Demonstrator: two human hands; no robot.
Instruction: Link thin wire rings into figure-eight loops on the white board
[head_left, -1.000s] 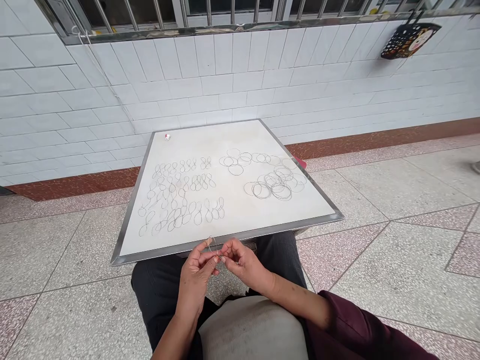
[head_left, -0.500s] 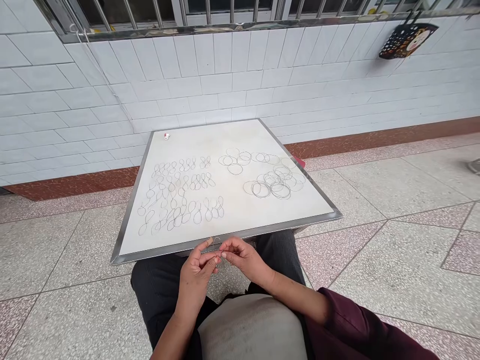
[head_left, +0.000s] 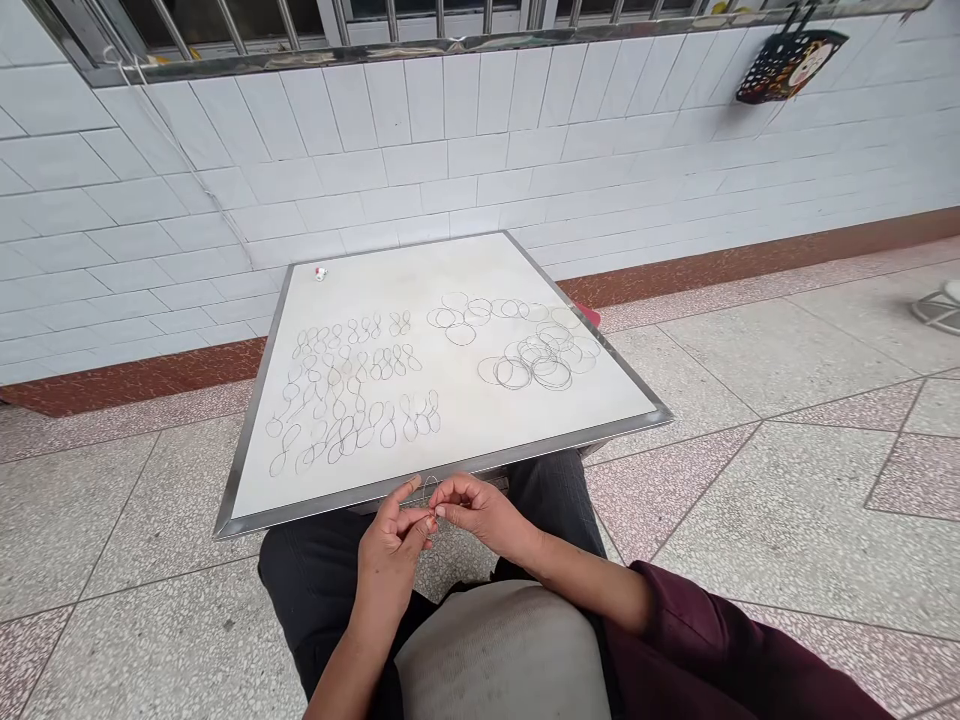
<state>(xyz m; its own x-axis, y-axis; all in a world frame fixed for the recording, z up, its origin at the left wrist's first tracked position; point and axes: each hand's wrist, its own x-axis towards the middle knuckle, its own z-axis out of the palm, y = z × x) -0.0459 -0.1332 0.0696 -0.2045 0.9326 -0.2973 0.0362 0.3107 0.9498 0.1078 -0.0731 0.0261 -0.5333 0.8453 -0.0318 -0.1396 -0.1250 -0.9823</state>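
Observation:
A thin wire loop stands up between my two hands, just off the near edge of the white board. My left hand pinches it low down between thumb and a finger, with the index finger raised. Fingertips of my right hand close on the wire beside the left fingertips. Something reddish shows at the pinch, too small to make out. Twisted figure-eight wires lie in rows on the board's left half. Round wire rings overlap on its right half.
A small white and red object sits near the board's far left corner. Behind is a tiled wall with a barred window and a hanging dark bag. A round metal-framed item stands on the floor at right.
The view has shifted slightly, so the board and wall appear a little farther left. Both hands keep their pinch on the wire, and the right fingertips have moved slightly.

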